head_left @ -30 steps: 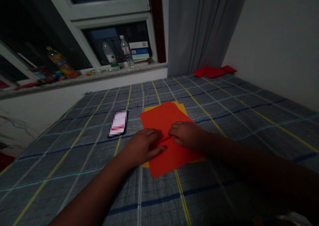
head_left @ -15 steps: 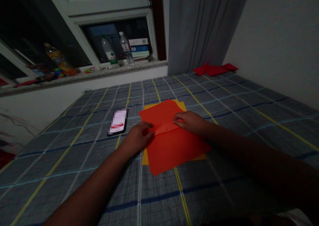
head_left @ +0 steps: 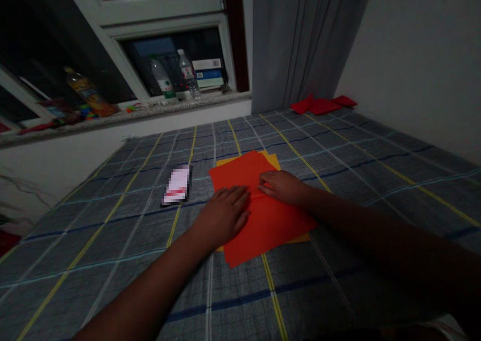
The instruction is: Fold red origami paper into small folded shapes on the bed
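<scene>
We are inspecting a dim room: a bed (head_left: 338,145) under a grey plaid sheet, with a window sill (head_left: 150,111) carrying water bottles (head_left: 187,73) behind it. A red paper sheet (head_left: 270,221) is lying mid-bed on a yellow sheet (head_left: 272,158), with a phone (head_left: 177,185) just to its left. Half a second ago a raised ridge of red paper was standing between the hands; it is now lying flat. The left hand (head_left: 225,213) is resting open, palm down, on the paper's left edge. The right hand (head_left: 281,186) is pressing with flat, ungripping fingers along the fold line. We are judging the crease as being set.
</scene>
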The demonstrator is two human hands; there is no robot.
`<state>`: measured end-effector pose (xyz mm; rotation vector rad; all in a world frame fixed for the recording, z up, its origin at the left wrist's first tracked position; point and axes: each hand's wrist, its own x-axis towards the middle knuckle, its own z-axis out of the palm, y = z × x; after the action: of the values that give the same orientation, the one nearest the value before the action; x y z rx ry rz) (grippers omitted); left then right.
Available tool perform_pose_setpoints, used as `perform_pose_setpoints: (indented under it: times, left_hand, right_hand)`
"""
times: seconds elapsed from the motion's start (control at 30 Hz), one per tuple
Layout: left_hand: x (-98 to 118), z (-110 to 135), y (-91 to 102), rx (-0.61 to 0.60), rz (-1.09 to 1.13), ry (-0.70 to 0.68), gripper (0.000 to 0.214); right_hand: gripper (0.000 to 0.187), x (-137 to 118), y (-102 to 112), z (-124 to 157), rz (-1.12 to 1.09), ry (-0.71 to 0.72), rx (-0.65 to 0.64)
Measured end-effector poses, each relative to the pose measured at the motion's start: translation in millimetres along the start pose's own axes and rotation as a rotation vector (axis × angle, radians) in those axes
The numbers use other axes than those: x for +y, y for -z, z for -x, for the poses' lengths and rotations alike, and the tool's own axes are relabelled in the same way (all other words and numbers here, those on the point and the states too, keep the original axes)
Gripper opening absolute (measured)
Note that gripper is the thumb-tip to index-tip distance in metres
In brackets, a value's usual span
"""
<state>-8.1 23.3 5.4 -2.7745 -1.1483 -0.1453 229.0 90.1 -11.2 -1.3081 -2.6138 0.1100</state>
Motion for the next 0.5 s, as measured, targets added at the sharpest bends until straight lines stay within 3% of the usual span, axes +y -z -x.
perform_pose_setpoints:
  times: [0.13, 0.2, 0.33, 0.5]
  left_hand:
    - [-2, -2, -10.5, -0.054, 0.067, 0.017, 0.056]
    - [-4, -2, -11.8, -0.047, 0.080, 0.030, 0.057]
    - [-6, -3, -12.1, -0.030, 0.098, 0.035, 0.058]
    - [-6, -1, -15.0, -0.022, 0.066, 0.037, 0.060]
  right_hand:
    - [0.028, -9, 5, 4, 0.115, 0.004, 0.166]
    - [0.033, -15, 8, 9, 0.137, 0.078, 0.252]
    - [0.048, -24, 4, 20, 0.061, 0.308, 0.102]
    - [0.067, -23, -10, 28, 0.056, 0.273, -0.051]
